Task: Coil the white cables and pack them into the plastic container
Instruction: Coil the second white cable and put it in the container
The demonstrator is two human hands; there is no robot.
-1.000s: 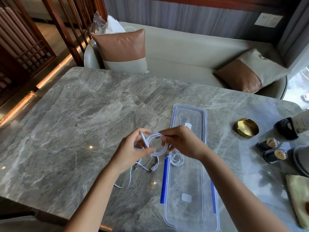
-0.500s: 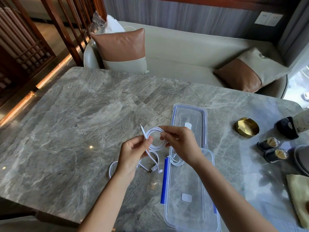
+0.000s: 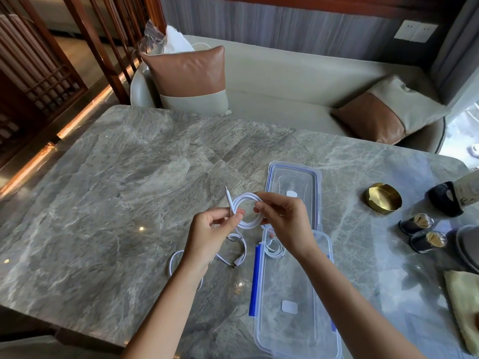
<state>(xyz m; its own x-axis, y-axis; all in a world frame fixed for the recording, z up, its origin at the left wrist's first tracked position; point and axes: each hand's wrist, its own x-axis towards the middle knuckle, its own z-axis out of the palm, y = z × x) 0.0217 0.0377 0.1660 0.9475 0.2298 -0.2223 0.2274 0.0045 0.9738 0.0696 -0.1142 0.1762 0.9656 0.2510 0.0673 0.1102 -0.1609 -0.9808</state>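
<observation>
The white cable (image 3: 248, 225) is thin, smooth & round in section, wound in a few turns to a ring. It is held in the air above the table (image 3: 103, 203), just left of the far end of the plastic container (image 3: 260, 330). The left hand (image 3: 210, 237) pinches the straight end piece w/ thumb and index, and the slim plug (image 3: 227, 196) stands up over the fingers. The right hand (image 3: 285, 221) pinches the ring's right side, fingers curled round the turns.

The container is long, clear & rounded at the corners, w/ a blue clip (image 3: 252, 281) on its left side. A second cable (image 3: 274, 251) lies coiled in its far end. The lid (image 3: 293, 177), clear w/ a blue seal line, lies flat beyond it. A loose cable (image 3: 241, 251) w/ a metal USB plug lies on the table under the left hand. The table is grey veined stone, polished, w/ light spots on it. A round brass dish (image 3: 382, 196) stands to the right.

Vs 1 sec ago: the left thumb then lay over the ring itself; now it holds only the end piece, and the plug stands more free. The loose tail by the left wrist has drawn into a rounder loop.
</observation>
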